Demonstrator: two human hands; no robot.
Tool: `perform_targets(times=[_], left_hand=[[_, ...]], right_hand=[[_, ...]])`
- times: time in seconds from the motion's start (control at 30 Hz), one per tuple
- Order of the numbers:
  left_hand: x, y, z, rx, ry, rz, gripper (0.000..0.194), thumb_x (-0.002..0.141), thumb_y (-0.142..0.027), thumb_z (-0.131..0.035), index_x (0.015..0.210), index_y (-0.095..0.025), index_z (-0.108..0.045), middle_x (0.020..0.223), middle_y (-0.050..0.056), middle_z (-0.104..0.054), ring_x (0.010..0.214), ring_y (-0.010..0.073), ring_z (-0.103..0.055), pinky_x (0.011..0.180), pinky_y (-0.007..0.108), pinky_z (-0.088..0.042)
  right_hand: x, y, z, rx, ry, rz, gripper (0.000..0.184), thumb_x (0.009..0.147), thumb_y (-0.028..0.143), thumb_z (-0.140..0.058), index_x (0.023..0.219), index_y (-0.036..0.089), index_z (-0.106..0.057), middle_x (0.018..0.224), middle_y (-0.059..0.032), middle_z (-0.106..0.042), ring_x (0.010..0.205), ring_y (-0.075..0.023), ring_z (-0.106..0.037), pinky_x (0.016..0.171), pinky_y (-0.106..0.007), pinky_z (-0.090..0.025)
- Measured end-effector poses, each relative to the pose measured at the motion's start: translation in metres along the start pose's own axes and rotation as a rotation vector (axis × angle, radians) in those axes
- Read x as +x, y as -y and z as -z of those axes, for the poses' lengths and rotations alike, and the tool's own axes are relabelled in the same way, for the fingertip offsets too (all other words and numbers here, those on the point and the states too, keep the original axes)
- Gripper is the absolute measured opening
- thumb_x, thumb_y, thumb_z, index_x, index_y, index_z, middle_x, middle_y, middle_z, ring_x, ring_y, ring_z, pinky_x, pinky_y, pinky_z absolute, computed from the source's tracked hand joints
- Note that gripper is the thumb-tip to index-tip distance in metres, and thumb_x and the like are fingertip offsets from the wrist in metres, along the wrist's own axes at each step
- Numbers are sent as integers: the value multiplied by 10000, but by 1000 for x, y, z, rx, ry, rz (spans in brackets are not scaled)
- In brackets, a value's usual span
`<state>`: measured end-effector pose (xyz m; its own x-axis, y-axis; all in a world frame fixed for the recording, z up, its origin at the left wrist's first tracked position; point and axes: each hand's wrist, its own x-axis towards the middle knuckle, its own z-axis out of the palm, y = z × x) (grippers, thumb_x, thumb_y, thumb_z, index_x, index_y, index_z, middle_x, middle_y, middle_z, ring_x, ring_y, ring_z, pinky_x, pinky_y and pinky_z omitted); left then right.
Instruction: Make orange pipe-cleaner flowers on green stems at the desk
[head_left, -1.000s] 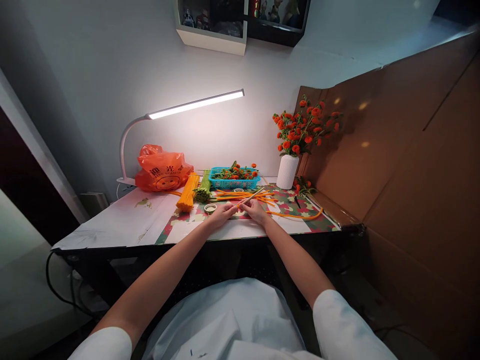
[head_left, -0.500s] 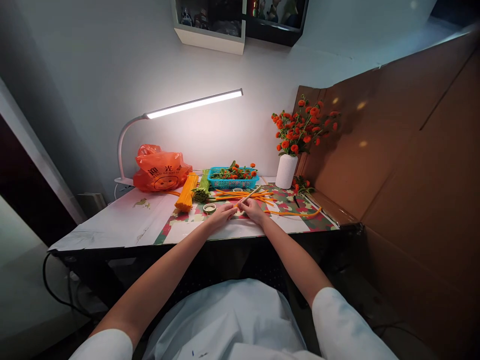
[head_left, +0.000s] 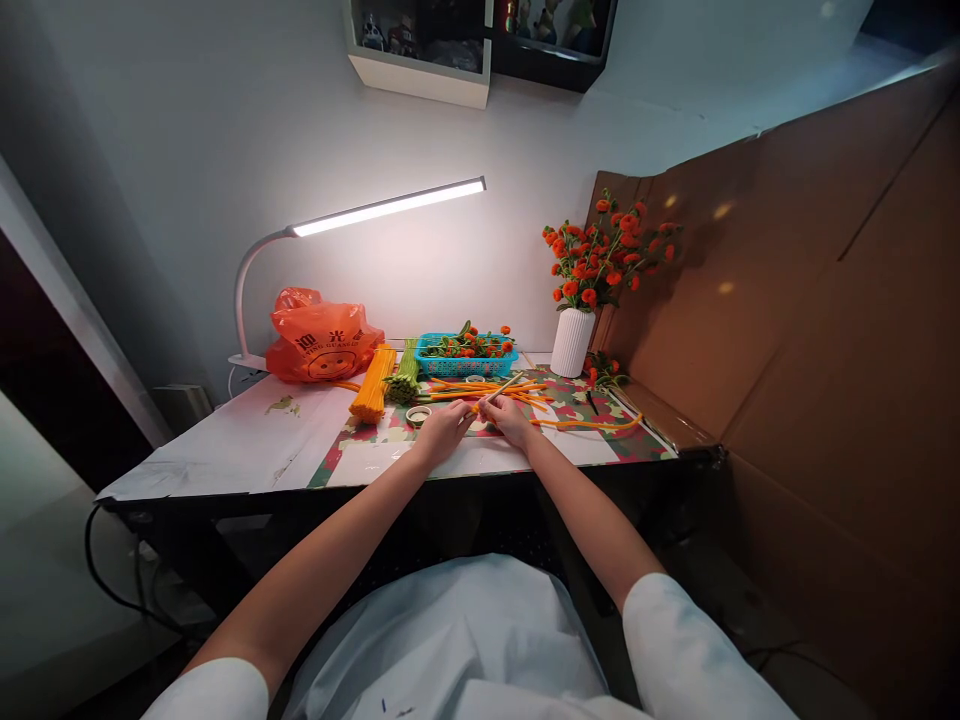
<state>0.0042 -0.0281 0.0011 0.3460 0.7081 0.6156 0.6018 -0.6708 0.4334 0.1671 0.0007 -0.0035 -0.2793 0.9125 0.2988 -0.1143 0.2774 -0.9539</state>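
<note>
Both my hands are close together over the front of the table. My left hand (head_left: 444,432) pinches a small piece of orange pipe cleaner (head_left: 475,409), whose details are too small to make out. Held in my right hand (head_left: 508,420) is a thin pale stick (head_left: 507,385), slanting up and to the right, its lower end meeting the orange piece. Just beyond the hands lie loose orange pipe cleaners (head_left: 531,392). A roll of tape (head_left: 418,416) rests left of my left hand.
Bundles of orange (head_left: 373,385) and green pipe cleaners (head_left: 406,375) lie left of a blue basket (head_left: 469,367) of orange flowers. Right of it stands a white vase (head_left: 574,343) with flowers. Behind are a red plastic bag (head_left: 322,340) and lamp (head_left: 390,207); a cardboard panel (head_left: 795,270) borders the right.
My left hand has tilted more upright, with its fingers raised slightly around the orange piece. The right hand and the stick have barely moved.
</note>
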Motion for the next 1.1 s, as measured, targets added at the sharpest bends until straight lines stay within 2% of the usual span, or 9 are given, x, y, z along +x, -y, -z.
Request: perform_targets(times=[0.2, 0.3, 0.47, 0.73, 0.93, 1.1], left_hand=[[-1, -4, -4, 235, -100, -4, 110, 896, -266, -538, 900, -205, -630, 924, 69, -652, 747, 183, -597, 558, 252, -316], [-3, -6, -4, 256, -160, -23, 116, 894, -280, -551, 940, -210, -631, 946, 58, -666, 756, 174, -616, 554, 246, -335], [-6, -7, -3, 309, -184, -63, 129, 898, -267, -537, 882, -196, -644, 837, 28, -686, 713, 152, -633, 563, 237, -364], [-5, -5, -5, 292, -198, -32, 153, 901, -274, -529, 886, -182, -650, 842, 44, -703, 695, 159, -641, 548, 237, -356], [-4, -6, -4, 190, -186, 20, 148, 885, -272, -543, 820, -170, -628, 795, 56, -685, 698, 177, -625, 590, 252, -379], [-2, 1, -2, -100, -114, 85, 275, 890, -365, -511, 708, -172, -580, 639, 17, -617, 575, 144, -555, 574, 254, -390]], right_hand=[[1, 0, 0, 91, -5, -42, 524, 527, 647, -750, 627, 175, -544, 586, 26, -537, 573, -92, -459, 574, -239, -368], [1, 1, -1, 101, -1, -45, 519, 531, 639, -751, 627, 173, -543, 582, 27, -530, 567, -90, -452, 568, -238, -362], [-2, 4, -1, 51, -1, -51, 502, 580, 637, -722, 623, 164, -558, 577, 19, -536, 554, -90, -452, 531, -232, -340], [-3, 5, 0, 53, -21, -49, 466, 569, 593, -757, 625, 159, -596, 598, 0, -582, 559, -97, -500, 561, -235, -400], [-1, 3, 1, 27, -36, -35, 463, 544, 583, -776, 644, 157, -622, 613, -12, -609, 589, -109, -533, 589, -240, -425], [1, -2, 1, -52, -64, 21, 469, 552, 594, -760, 664, 152, -649, 605, -15, -608, 579, -116, -538, 561, -240, -420]])
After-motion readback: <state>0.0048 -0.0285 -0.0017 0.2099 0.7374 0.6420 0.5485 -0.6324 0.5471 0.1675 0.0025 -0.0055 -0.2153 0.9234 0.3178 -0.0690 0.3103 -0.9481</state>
